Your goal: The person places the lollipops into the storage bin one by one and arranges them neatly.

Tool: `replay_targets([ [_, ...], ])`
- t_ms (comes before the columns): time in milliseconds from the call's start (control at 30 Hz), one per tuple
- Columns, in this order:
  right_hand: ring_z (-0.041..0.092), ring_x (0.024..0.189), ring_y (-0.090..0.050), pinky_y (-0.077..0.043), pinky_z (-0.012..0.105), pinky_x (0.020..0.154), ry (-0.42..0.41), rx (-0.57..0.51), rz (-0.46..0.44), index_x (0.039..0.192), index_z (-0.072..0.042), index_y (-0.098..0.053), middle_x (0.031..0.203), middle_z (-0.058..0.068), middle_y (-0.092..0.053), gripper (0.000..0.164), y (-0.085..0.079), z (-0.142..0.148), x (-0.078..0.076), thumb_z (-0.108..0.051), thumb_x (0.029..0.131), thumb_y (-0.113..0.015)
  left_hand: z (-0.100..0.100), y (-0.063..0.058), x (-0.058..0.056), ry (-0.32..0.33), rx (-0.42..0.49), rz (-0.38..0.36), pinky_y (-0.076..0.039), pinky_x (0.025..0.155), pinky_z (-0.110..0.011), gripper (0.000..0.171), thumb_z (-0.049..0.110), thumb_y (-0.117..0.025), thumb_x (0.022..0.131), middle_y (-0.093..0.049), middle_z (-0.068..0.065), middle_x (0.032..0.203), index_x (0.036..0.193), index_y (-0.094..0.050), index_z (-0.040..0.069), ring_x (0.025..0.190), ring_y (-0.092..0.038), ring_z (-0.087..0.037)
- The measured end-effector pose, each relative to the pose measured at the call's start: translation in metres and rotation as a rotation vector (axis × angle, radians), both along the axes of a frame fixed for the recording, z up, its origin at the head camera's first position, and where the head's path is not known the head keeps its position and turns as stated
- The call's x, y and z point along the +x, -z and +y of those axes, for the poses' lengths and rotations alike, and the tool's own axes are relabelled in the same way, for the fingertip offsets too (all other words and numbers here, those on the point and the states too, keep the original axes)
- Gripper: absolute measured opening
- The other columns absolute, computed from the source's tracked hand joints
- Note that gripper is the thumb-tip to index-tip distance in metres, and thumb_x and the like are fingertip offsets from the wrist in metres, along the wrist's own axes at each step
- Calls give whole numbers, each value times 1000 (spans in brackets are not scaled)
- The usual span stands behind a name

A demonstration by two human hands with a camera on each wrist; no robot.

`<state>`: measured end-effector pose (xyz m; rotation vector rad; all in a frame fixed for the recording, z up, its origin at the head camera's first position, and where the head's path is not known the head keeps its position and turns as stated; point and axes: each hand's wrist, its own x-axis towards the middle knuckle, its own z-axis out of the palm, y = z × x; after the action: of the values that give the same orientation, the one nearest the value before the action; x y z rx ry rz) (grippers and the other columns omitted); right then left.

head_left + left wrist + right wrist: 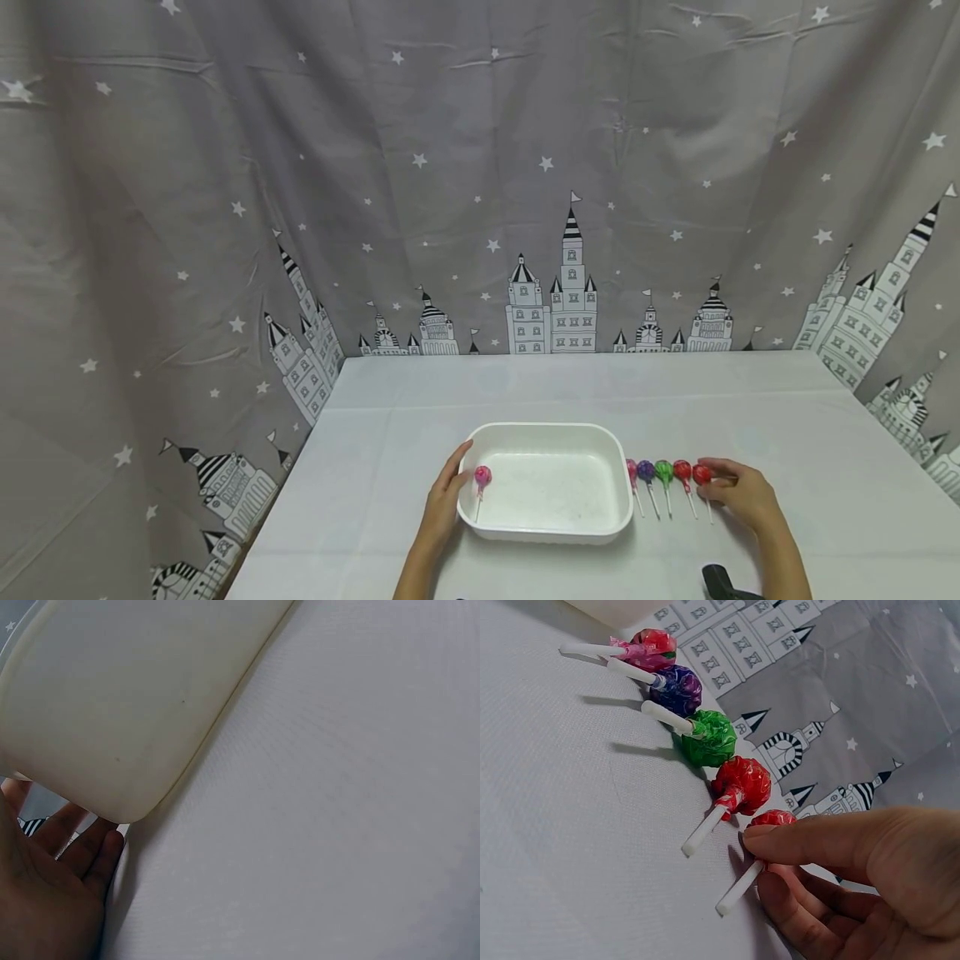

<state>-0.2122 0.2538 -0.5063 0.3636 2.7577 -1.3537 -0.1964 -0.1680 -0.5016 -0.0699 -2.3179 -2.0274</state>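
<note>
A white tray (547, 534) sits on the table, with a pink lollipop (482, 476) inside against its left end. My left hand (441, 504) holds the tray's left side, thumb at the rim; in the left wrist view its fingers touch the outer wall near a corner. To the tray's right runs a row of lollipops: pink (652, 650), purple (676, 690), green (709, 739) and red (742, 784). At the row's right end my right hand (742, 493) pinches another red lollipop (774, 817) between thumb and fingers. Its stick points toward me and its head is partly covered.
A white cloth covers the table (360, 500). Behind and beside it hangs a grey curtain (450, 108) printed with castles and stars. A black object (720, 582) shows at the bottom edge beside my right forearm.
</note>
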Motion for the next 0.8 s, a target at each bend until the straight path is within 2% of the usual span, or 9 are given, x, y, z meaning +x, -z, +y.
replay_targets([
  [233, 27, 77, -61, -41, 55, 78, 21, 0, -1, 120, 8, -53, 94, 20, -65, 52, 0, -1, 1, -8, 75, -71, 0, 0, 0, -7, -12, -1, -16, 111, -43, 42, 7, -41, 96, -29, -16, 147, 139, -42, 10, 135, -22, -32],
  [333, 24, 75, -62, -40, 57, 80, 27, 0, 5, 120, 8, -53, 97, 22, -65, 51, 1, -1, 1, -7, 75, -70, 1, -1, 0, -9, -15, -2, -16, 111, -43, 42, 7, -40, 96, -29, -16, 147, 138, -42, 10, 135, -22, -32],
  [433, 27, 78, -63, -39, 58, 82, 21, 4, 20, 119, 8, -54, 100, 24, -64, 51, 1, 0, 1, -8, 74, -71, 1, -2, 0, -10, -12, -1, -16, 111, -44, 42, 6, -40, 96, -28, -17, 147, 138, -42, 9, 136, -21, -32],
  [600, 32, 85, -61, -41, 54, 80, 19, -7, 32, 120, 6, -54, 107, 25, -61, 54, 1, 4, 1, -14, 74, -73, 1, -2, 0, -6, -11, 1, -16, 111, -44, 43, 6, -40, 96, -27, -18, 147, 139, -42, 8, 135, -21, -33],
  [767, 25, 88, -61, -48, 42, 75, 15, -84, 31, 126, 4, -51, 118, 26, -55, 57, -4, 5, 2, -19, 77, -72, 1, -1, 0, -9, -11, -2, -17, 110, -44, 43, 5, -40, 96, -27, -17, 147, 138, -42, 8, 135, -21, -33],
  [800, 22, 86, -62, -48, 40, 75, 11, -102, 34, 127, 4, -51, 121, 26, -54, 57, -6, 4, 3, -19, 78, -71, 0, 3, -2, -12, -11, 2, -17, 110, -44, 43, 7, -40, 96, -28, -16, 147, 138, -43, 11, 136, -21, -32],
])
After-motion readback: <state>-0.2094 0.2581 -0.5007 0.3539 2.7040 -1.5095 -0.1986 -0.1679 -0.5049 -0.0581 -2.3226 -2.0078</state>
